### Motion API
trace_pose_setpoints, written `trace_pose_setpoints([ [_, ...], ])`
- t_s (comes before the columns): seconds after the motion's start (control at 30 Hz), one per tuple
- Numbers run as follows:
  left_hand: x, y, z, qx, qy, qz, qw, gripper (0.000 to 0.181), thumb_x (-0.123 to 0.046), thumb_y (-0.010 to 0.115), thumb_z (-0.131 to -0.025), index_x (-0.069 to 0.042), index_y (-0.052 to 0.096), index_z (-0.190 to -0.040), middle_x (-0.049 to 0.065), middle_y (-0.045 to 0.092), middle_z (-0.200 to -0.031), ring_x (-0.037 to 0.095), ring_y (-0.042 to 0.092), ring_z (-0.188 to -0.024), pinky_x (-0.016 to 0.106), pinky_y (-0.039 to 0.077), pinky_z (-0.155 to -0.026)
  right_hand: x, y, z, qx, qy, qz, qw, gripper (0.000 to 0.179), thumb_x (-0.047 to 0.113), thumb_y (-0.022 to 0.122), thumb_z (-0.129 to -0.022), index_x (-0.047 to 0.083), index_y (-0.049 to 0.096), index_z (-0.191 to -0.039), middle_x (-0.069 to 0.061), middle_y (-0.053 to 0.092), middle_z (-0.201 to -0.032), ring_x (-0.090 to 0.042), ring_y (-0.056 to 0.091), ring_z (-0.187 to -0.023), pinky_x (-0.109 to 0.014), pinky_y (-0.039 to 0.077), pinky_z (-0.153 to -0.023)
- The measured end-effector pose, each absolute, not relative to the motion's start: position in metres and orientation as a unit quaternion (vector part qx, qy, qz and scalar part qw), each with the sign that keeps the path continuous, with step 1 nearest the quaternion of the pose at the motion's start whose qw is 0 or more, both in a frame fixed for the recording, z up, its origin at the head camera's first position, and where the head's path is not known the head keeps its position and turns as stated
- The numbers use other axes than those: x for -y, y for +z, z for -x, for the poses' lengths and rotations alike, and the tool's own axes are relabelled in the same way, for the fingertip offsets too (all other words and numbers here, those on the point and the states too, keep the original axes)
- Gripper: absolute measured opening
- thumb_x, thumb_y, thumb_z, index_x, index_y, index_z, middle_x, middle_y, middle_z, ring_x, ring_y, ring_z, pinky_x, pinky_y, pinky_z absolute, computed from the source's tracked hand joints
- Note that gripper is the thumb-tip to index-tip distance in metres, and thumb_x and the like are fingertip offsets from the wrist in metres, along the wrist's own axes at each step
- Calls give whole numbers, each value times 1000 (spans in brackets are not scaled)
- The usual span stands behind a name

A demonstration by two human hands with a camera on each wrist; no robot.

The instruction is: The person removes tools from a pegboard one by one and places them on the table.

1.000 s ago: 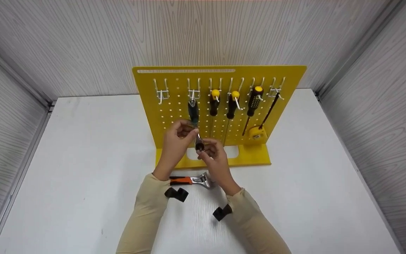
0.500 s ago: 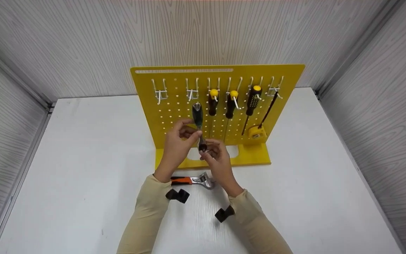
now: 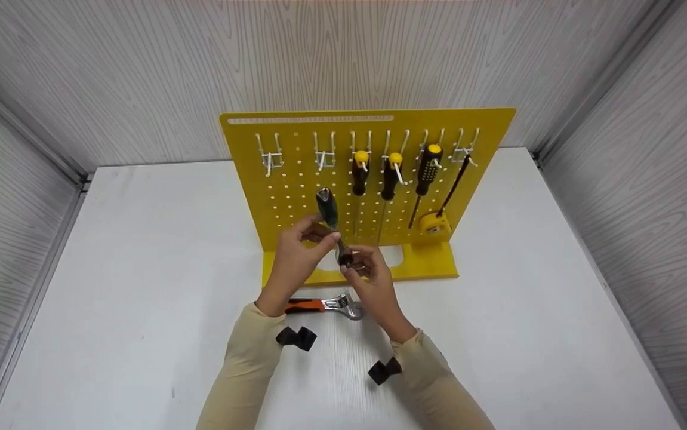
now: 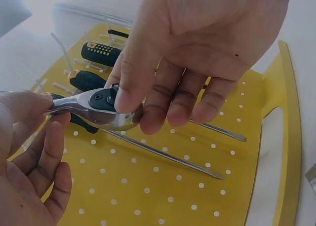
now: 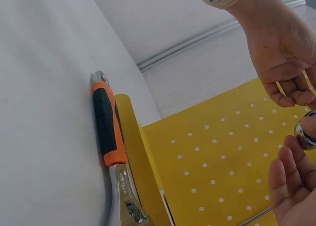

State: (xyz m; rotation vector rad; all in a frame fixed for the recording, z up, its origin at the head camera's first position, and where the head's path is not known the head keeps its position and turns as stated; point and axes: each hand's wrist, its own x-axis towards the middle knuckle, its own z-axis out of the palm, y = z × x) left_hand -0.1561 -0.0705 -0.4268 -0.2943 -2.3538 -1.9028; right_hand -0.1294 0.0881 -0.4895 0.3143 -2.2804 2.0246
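Observation:
A ratchet wrench (image 3: 327, 208) with a dark handle is held between both hands in front of the yellow pegboard, handle end up. My left hand (image 3: 296, 254) pinches its metal neck between thumb and fingers. The right hand (image 3: 374, 285) grips the round head at the lower end. In the left wrist view the polished ratchet head (image 4: 91, 112) shows its black disc, with the right thumb pressed on it. Only a shiny bit of the head (image 5: 298, 134) shows at the right wrist view's edge. An adjustable wrench (image 3: 313, 306) with an orange and black handle lies below the hands.
The pegboard (image 3: 295, 203) stands upright on the white table (image 3: 158, 269). Several screwdrivers (image 3: 429, 170) and a yellow tape measure (image 3: 436, 224) hang on its right side. Two white hooks (image 3: 323, 160) at the left carry nothing. Walls surround the table at the back and sides.
The ratchet wrench has come down and away from the second hook from the left, its handle tilting leftward. Both hands have moved lower with it and keep their hold.

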Motion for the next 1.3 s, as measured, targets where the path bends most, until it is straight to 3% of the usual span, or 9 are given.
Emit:
trace_pose_setpoints([
  [0.43, 70, -444, 147, 731, -673, 49, 104, 24, -16, 76, -82, -2, 68, -100, 4, 68, -74, 10, 58, -59, 22, 45, -53, -89, -490, 122, 757, 642, -115, 32, 41, 9, 72, -86, 7, 52, -122, -14, 60, -105, -11, 56, -86, -24, 50, -76],
  [0.6, 71, -446, 142, 728, -679, 46, 85, 24, -16, 76, -82, -1, 67, -99, 7, 70, -76, 10, 61, -59, 24, 49, -57, -91, -492, 120, 756, 642, -116, 47, 38, 7, 71, -86, 5, 53, -119, -15, 61, -100, -9, 57, -84, -23, 50, -76],
  [0.9, 89, -451, 136, 742, -667, 61, 6, 25, -20, 70, -88, -4, 69, -107, 9, 74, -94, 15, 69, -76, 33, 52, -85, -101, -503, 120, 762, 639, -104, 20, 38, 4, 68, -88, 4, 53, -123, -16, 62, -106, -9, 59, -86, -22, 51, -77],
  [1.13, 105, -459, 136, 752, -657, 59, 9, 29, -16, 73, -85, -5, 69, -112, 7, 71, -87, 13, 66, -78, 27, 52, -80, -108, -503, 121, 776, 621, -110, -6, 36, 10, 70, -87, 10, 59, -121, -12, 65, -104, -11, 58, -82, -21, 49, -73],
  [1.3, 114, -465, 134, 747, -662, 53, 15, 26, -12, 77, -82, -4, 70, -105, 8, 71, -87, 13, 66, -78, 25, 54, -77, -113, -505, 123, 782, 613, -112, -24, 35, 16, 72, -86, 14, 61, -120, -10, 65, -99, -15, 57, -82, -26, 49, -74],
])
